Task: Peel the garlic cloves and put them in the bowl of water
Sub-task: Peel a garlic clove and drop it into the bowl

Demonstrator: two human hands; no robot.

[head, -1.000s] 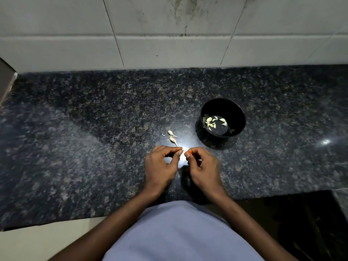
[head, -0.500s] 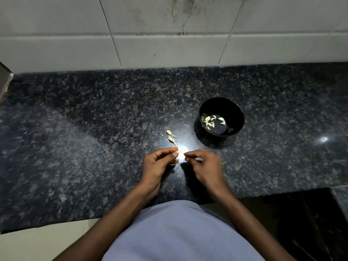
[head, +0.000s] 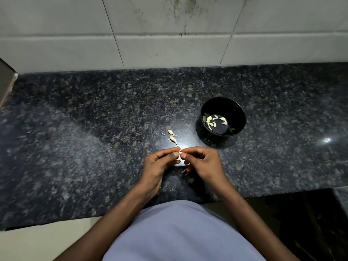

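- The garlic clove (head: 178, 155) is a small pale, off-white sliver, pinched between both hands; most of it is hidden by fingertips, so only a thin strip shows.
- Its long axis appears to run roughly away from the person, tilted slightly, with the far tip poking out above the fingers (which end is the root I cannot tell).
- The left hand (head: 157, 167) has its thumb and forefinger curled in and pinching the clove from the left; the other fingers are bent beneath.
- The right hand (head: 204, 162) pinches the clove from the right with thumb and forefinger tips, the remaining fingers curled loosely under.
- The clove is held just above the dark speckled granite surface (head: 94, 138), to the near left of the black bowl (head: 236, 110) and well apart from it.
- The bowl holds water with several peeled cloves (head: 211, 120), pale yellow-white, gathered mostly toward its left side.
- A small heap of garlic skins and stems (head: 172, 136) lies on the surface left of the bowl, a little beyond the hands.
- A bright light glare sits on the surface directly under the hands.
- Behind the bowl rises a wall of pale tiles (head: 169, 44) with dark streaks.
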